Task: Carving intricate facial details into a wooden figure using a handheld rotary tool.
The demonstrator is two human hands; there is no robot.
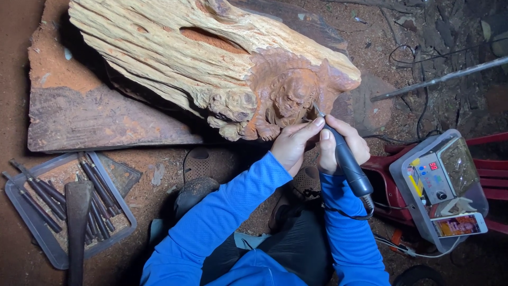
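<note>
At centre, a rotary tool (346, 161), dark grey, slants up to the carved figure (288, 100) on the low end of a log (201, 58); its bit touches the carving. Right hand (344, 143) wrapped tight round the tool's barrel. Left hand (293, 143) just beside it, fingers closed, thumb pressed against the tool near the tip. Both sleeves blue. Cord (349, 214) loops from the tool's rear. Log rests tilted on a slab (90, 116) over red dusty ground. Right: clear plastic box (410, 206) on a red chair (489, 159), holding a control unit (434, 180) with knob and lit display, plus a phone (459, 225). Lower left: grey tray (32, 222) with many dark chisels (98, 198); a mallet (78, 222) lies across it.
</note>
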